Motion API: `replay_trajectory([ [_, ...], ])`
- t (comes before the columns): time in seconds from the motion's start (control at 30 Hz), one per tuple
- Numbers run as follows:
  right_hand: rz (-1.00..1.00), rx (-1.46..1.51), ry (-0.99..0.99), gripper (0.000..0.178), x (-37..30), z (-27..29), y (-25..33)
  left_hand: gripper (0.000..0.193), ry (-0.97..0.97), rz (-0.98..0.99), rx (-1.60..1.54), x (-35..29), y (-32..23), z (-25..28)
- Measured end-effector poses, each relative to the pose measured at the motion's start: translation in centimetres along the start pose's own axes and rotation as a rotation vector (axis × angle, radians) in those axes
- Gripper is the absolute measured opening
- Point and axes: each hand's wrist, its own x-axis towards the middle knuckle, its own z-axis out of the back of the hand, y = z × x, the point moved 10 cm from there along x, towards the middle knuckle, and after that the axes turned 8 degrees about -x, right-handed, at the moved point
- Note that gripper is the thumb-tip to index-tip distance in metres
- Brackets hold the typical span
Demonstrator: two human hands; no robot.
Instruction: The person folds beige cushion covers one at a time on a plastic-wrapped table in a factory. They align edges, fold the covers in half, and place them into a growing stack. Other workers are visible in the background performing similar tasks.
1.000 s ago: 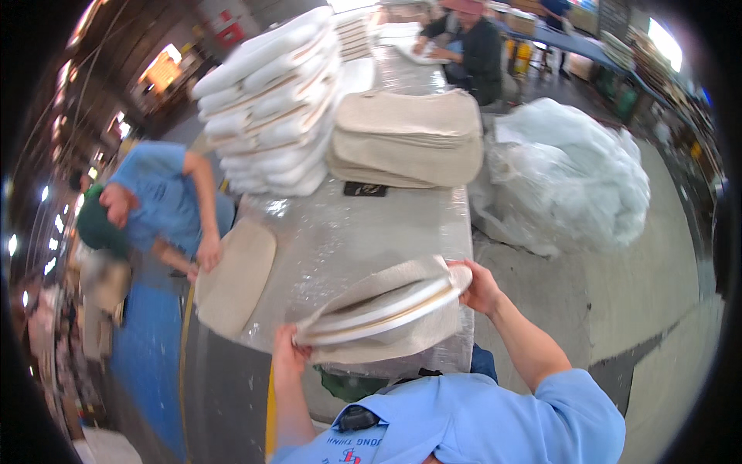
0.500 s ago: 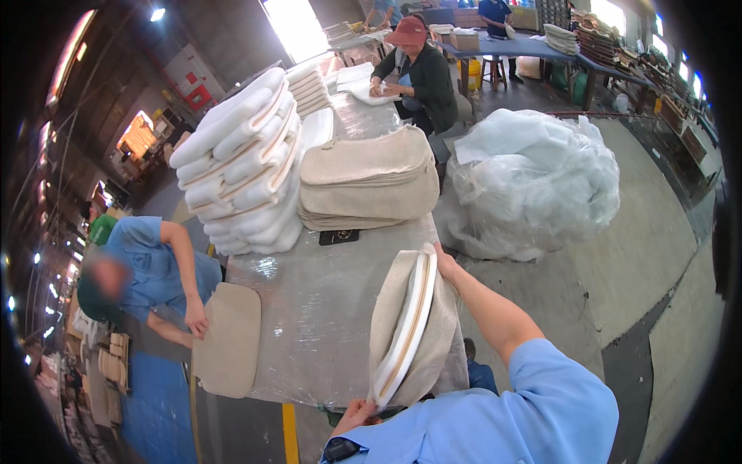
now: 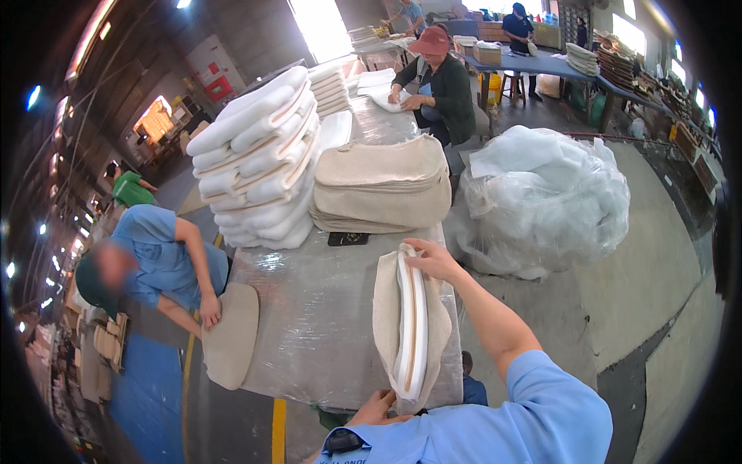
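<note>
A folded white foam pad (image 3: pixel 402 325) with a tan line along its edge stands in the opening of a beige fabric cover (image 3: pixel 437 340), near the table's right front. My right hand (image 3: pixel 434 261) reaches to the far end, thumb and fingers closed on the pad's tip. At the near end my left hand (image 3: pixel 376 408) grips the cover where pad and fabric meet; part of its fingers is hidden. Beyond them lies a stack of beige fabric covers (image 3: pixel 382 174) with a small black flat item (image 3: pixel 348 239) at its front edge.
A tall stack of white pads (image 3: pixel 251 166) rises at the table's (image 3: pixel 309 332) far left. To the right, a big clear plastic bag of white filling (image 3: pixel 549 201) sits on the floor. A co-worker (image 3: pixel 174 263) on the left holds a beige cover (image 3: pixel 231 336); another person (image 3: pixel 444 89) works farther back.
The pad has swung more upright within the cover, and my right hand has come over its far tip. The view has shifted a little. The left co-worker's cover has tilted slightly.
</note>
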Motion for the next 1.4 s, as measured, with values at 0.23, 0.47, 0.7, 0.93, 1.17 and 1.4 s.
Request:
replay_trajectory([
  [0.23, 0.090, -0.315, 0.124, 0.055, 2.6, -1.4, 2.4, 0.077, 0.017, -0.170, -1.188, 7.5, -0.5, 2.2],
  [0.47, 0.141, -0.336, -0.128, 0.032, 4.4, -0.5, 2.4, 0.058, -0.678, -0.116, -1.037, 18.4, -7.5, 16.4],
  [0.7, -0.058, 0.029, -0.514, 0.032, 2.1, 0.7, -1.5, 0.045, -1.132, -0.261, -0.702, 21.1, -11.4, 19.5],
  [0.93, -0.013, 0.274, -0.530, 0.025, 1.8, 0.3, -3.8, 0.034, -1.004, -0.216, -0.623, 22.6, -11.4, 20.4],
  [1.17, 0.005, 0.401, -0.626, 0.013, 1.5, 0.6, -4.3, 0.020, -1.152, -0.435, -0.342, 21.6, -15.1, 22.2],
  [1.4, 0.074, 0.596, -0.650, 0.009, 1.4, -0.6, -4.8, 0.012, -1.115, -0.621, -0.207, 20.4, -16.7, 23.4],
])
